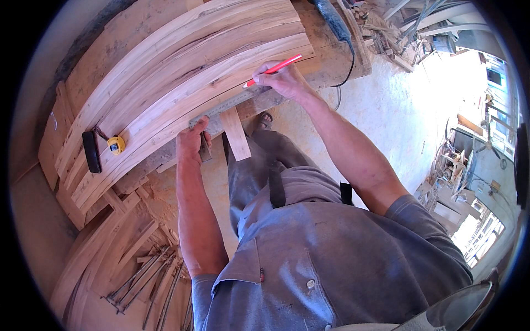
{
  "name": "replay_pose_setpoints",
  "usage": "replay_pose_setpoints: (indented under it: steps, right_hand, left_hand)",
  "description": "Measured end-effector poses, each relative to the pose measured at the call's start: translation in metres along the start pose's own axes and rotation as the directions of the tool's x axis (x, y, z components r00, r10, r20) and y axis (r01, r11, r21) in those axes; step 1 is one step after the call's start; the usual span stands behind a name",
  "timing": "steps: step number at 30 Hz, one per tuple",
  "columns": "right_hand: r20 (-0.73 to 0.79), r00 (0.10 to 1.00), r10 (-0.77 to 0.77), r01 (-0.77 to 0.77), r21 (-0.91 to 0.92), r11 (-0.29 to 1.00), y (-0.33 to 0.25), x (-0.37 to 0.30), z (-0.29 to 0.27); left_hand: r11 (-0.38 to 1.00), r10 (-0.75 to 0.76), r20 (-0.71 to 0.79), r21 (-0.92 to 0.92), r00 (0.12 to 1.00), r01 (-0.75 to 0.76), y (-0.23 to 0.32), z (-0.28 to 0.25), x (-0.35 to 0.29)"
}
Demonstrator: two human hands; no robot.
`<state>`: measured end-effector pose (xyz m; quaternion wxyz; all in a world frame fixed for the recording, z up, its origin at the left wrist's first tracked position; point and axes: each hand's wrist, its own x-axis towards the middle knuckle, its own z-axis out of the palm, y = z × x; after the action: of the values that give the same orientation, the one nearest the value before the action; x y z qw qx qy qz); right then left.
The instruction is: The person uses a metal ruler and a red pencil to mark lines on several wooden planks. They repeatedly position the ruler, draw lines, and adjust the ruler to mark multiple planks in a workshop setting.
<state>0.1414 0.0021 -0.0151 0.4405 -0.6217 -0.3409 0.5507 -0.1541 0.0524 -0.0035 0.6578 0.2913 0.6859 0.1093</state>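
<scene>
In my right hand point(281, 83) is a red pencil point(284, 64), its tip pointing down-left at the wood beside a metal ruler point(229, 103). The ruler lies along the near edge of several long wooden boards point(182, 66) laid side by side. My left hand point(192, 139) grips the ruler's left end, thumb on top; its other fingers are partly hidden, and a small dark piece shows beneath them. Between my hands a short pale wood strip point(236, 135) juts from the bench edge toward me.
On the boards at left are a yellow tape measure point(116, 145) and a dark oblong block point(91, 151). A blue corded power tool point(333, 21) lies on the bench at top. Bar clamps point(138, 281) and curved wood pieces stand at lower left; offcuts point(381, 38) pile up at upper right.
</scene>
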Motion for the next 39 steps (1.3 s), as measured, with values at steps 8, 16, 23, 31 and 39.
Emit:
replay_pose_setpoints:
  steps: [8, 16, 23, 31, 39]
  right_hand:
    - [-0.054, 0.998, -0.042, 0.039, -0.054, 0.998, 0.001, 0.001, 0.001]
    - [-0.242, 0.922, -0.303, 0.281, -0.12, 0.952, 0.003, -0.013, 0.003]
    - [-0.041, 0.772, -0.635, 0.46, -0.652, 0.602, 0.01, -0.039, -0.012]
    - [-0.057, 0.755, -0.653, 0.443, -0.691, 0.572, 0.014, -0.037, -0.014]
    - [-0.069, 0.766, -0.639, 0.432, -0.681, 0.592, 0.016, -0.034, -0.015]
  left_hand:
    - [1.0, 0.018, 0.01, -0.012, 1.0, -0.018, -0.002, -0.002, 0.002]
    - [1.0, 0.002, -0.008, 0.002, 1.0, -0.002, -0.002, -0.001, 0.004]
    - [0.999, 0.032, -0.01, 0.001, 0.999, -0.032, -0.001, 0.0, -0.001]
    - [1.0, 0.0, -0.004, -0.004, 1.0, 0.0, -0.002, -0.002, 0.003]
    - [1.0, -0.019, -0.022, 0.005, 1.0, 0.019, 0.005, 0.0, -0.004]
